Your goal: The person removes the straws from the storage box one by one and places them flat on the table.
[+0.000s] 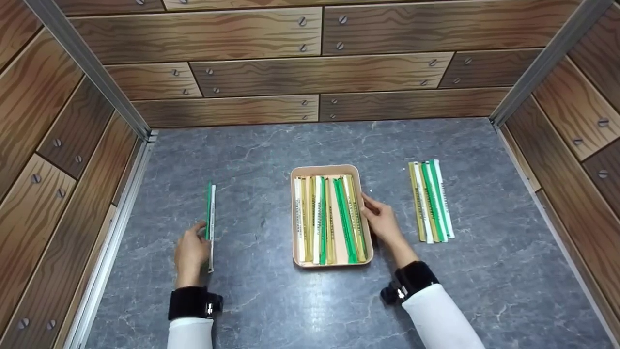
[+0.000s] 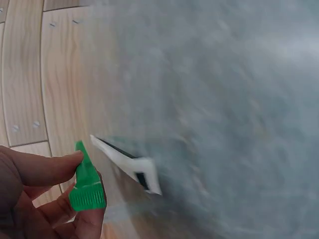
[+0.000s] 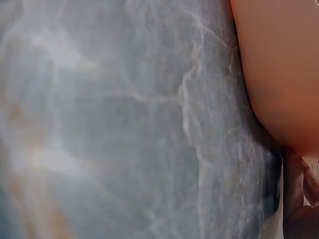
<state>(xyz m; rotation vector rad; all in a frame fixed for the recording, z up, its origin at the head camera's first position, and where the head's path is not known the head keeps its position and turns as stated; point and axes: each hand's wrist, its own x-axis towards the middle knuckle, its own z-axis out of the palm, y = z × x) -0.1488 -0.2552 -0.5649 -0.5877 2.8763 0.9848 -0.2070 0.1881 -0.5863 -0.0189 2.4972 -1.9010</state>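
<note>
A person's left hand [image 1: 192,249] pinches a green packet [image 2: 88,184] between thumb and fingers — a white packet [image 1: 213,223] just beside it — at the left of a gray tabletop [image 1: 261,300]. The right hand [image 1: 384,224] touches the side of a tan tray [image 1: 324,170] holding assorted packets [image 1: 317,218]; whether its grip closes there is hard to tell. A separate row of packets [image 1: 429,201] lies beyond, at right.

A slim green stick packet [image 2: 87,183], pinched near its crimped end, runs alongside a white stick packet [image 1: 212,228]; right of them, the shallow tan rectangular tray [image 1: 325,169], touched at its right side, holds gold, white and green stick packets [image 1: 317,218] lengthwise
</note>
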